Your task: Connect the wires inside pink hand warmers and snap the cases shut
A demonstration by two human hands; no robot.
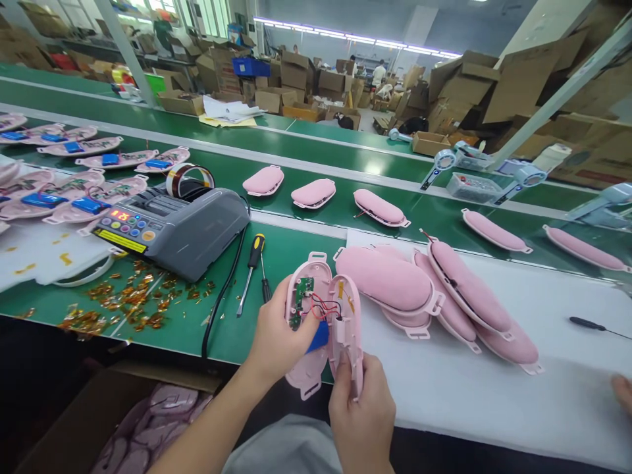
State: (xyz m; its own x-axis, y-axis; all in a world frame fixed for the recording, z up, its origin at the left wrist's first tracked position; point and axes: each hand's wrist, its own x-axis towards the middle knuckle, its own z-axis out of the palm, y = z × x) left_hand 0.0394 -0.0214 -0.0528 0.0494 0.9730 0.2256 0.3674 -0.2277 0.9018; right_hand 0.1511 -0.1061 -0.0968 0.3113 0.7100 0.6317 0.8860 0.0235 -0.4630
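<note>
My left hand point(279, 332) is closed around one pink shell half point(307, 378), which carries a green circuit board point(305, 287) and a blue battery pack point(318, 337). The other pink shell half point(356, 322) is gripped near its lower end by my right hand point(363, 405), thumb on the inside. Red and black wires point(324, 307) run between the halves, which stand opened beside each other over the table's front edge. Inside the right half are a small white part point(340, 329) and strips of amber tape. My left thumb hides part of the battery.
Left are a tape dispenser point(182, 227), amber tape scraps point(143, 296) and shells with blue batteries point(111, 160). A screwdriver point(254, 253) lies nearby. Closed pink cases point(385, 280) are piled right on white foam point(444, 395); others line the green belt point(429, 230). Another person's hand point(623, 394) shows far right.
</note>
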